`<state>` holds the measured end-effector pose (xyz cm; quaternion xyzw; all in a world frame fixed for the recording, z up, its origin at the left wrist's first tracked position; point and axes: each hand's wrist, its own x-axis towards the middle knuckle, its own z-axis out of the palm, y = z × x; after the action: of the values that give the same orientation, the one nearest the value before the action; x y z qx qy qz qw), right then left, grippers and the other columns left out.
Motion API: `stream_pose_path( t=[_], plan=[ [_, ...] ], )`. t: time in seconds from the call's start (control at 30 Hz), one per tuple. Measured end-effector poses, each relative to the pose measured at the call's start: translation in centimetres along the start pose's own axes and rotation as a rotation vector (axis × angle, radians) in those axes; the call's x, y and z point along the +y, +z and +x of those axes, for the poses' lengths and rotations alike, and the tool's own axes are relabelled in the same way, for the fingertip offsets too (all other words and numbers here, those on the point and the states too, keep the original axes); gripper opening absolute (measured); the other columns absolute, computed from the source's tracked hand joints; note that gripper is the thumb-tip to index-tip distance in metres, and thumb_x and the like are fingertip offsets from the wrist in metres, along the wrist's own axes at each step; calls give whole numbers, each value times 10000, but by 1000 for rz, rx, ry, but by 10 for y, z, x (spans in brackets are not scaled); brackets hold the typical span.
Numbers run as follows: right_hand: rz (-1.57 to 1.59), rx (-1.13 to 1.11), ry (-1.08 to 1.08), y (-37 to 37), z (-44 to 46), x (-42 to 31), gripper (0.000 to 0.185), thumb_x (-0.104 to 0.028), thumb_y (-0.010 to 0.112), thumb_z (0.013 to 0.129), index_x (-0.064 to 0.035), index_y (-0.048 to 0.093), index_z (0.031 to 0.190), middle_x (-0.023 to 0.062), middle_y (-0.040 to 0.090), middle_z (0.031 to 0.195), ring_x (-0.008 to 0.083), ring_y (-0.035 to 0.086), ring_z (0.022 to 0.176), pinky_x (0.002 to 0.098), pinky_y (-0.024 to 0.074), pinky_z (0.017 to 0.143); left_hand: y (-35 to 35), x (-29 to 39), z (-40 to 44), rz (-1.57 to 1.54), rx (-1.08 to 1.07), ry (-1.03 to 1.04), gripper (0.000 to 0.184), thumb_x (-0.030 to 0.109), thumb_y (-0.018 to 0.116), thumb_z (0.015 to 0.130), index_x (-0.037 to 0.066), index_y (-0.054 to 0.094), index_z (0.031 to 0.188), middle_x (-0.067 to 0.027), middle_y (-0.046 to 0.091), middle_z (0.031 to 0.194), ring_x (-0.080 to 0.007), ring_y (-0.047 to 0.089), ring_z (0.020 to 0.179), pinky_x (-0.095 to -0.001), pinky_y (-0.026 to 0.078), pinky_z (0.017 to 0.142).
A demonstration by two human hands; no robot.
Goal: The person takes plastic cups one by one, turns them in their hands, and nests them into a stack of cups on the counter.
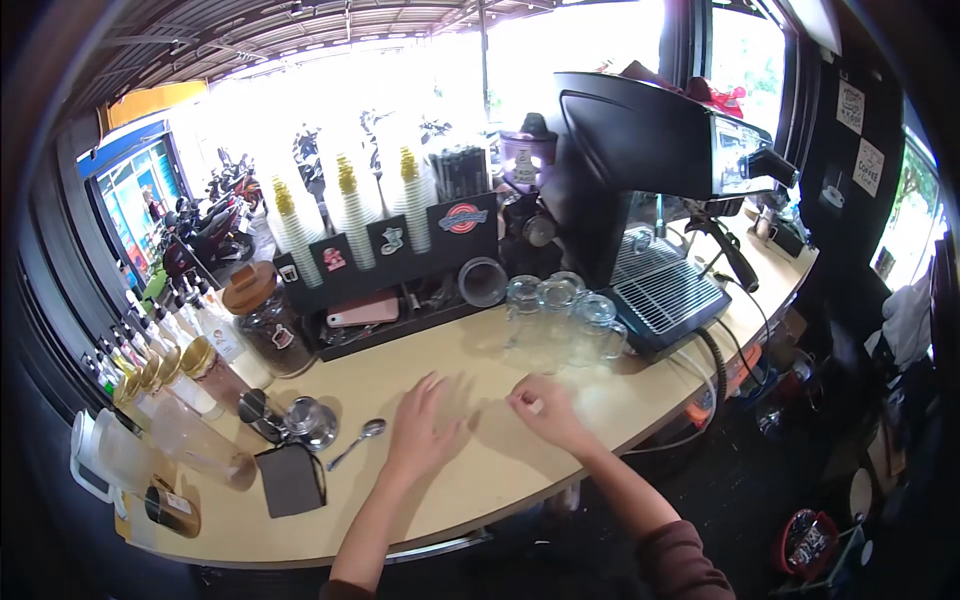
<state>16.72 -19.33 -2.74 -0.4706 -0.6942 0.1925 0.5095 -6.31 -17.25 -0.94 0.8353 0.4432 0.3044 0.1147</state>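
My left hand (425,430) is over the light wooden counter (480,450), fingers stretched and apart, with nothing visible in it. To its left lies a metal spoon (357,442). My right hand (548,412) has its fingers curled together. A small pale spot shows at its fingertips, too small to make out. Several clear glass mugs (593,325) stand just beyond that hand. Farther left are a dark square cloth-like item (291,481) and a shiny metal piece (311,423).
An espresso machine (665,290) stands at the right. Paper cup stacks (350,215) rise from a black organizer (400,250) behind. A wooden-lidded jar (272,330), bottles and a white-handled pitcher (108,452) line the left. Cables (716,370) hang off the right edge.
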Motion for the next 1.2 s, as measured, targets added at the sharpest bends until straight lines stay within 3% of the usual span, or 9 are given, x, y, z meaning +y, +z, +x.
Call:
stream_pose_path(
  t=[0.17, 0.23, 0.37, 0.47, 0.6, 0.63, 0.73, 1.07, 1.2],
  plan=[
    [-385, 182, -141, -100, 21, 14, 227, -88, 647, 766, -44, 586, 980, 141, 567, 1058, 288, 552, 958, 403, 429, 816, 61, 76, 51, -201, -28, 131, 520, 258, 636, 808, 62, 461, 1257, -167, 321, 1414, -358, 329, 1292, -429, 297, 1058],
    [-587, 168, -150, -126, 33, 13, 480, -138, 660, 762, -58, 473, 1197, 187, 442, 1250, 338, 471, 1114, 470, 359, 940, 83, 93, 65, -219, 40, 176, 494, 245, 631, 807, 61, 474, 1237, -179, 281, 1433, -369, 316, 1301, -440, 301, 1055],
    [-770, -105, -11, -149, 60, 44, 776, -266, 685, 747, -58, 271, 1369, 193, 401, 1286, 380, 407, 1202, 628, 243, 1014, 107, 101, 70, -138, 72, 198, 460, 217, 628, 805, 80, 491, 1222, -187, 244, 1448, -374, 306, 1308, -437, 299, 1060],
    [-771, -295, 136, -150, 75, 52, 818, -314, 718, 710, -73, 292, 1365, 194, 422, 1240, 368, 419, 1189, 651, 231, 1008, 106, 106, 60, -268, 29, 100, 425, 180, 626, 802, 103, 507, 1203, -179, 227, 1458, -369, 295, 1319, -431, 298, 1063],
    [-858, -270, 98, -143, 79, 53, 821, -367, 736, 694, -122, 332, 1365, 136, 494, 1119, 323, 515, 1062, 594, 317, 930, 99, 104, 40, -281, 67, 1, 376, 144, 619, 806, 112, 523, 1169, -169, 221, 1460, -361, 287, 1327, -422, 309, 1057],
    [-887, -202, 32, -142, 78, 53, 818, -370, 760, 651, -103, 391, 1330, 122, 514, 1033, 308, 555, 954, 516, 394, 840, 100, 102, 35, -319, 77, -15, 363, 130, 617, 806, 106, 527, 1157, -164, 218, 1461, -357, 287, 1329, -417, 315, 1054],
    [-713, -199, 96, -148, 76, 47, 758, -328, 763, 611, -107, 451, 1264, 134, 514, 1011, 318, 571, 944, 458, 441, 814, 103, 99, 29, -264, 131, 15, 355, 102, 616, 805, 91, 528, 1148, -160, 244, 1452, -347, 295, 1329, -413, 321, 1047],
    [-446, 5, -104, -172, 31, 33, 645, -276, 800, 567, -5, 542, 1092, 123, 535, 927, 311, 566, 871, 399, 472, 735, 118, 111, 18, -538, 172, -42, 388, 111, 626, 815, 72, 508, 1182, -173, 350, 1389, -324, 371, 1283, -405, 330, 1036],
    [-297, 74, -136, -174, 17, 12, 635, -241, 831, 579, 25, 536, 1073, 109, 598, 972, 205, 597, 910, 313, 469, 804, 120, 115, 6, -598, 45, -95, 436, 141, 619, 857, 61, 432, 1242, -119, 404, 1369, -264, 399, 1266, -443, 354, 1009]
  ],
)
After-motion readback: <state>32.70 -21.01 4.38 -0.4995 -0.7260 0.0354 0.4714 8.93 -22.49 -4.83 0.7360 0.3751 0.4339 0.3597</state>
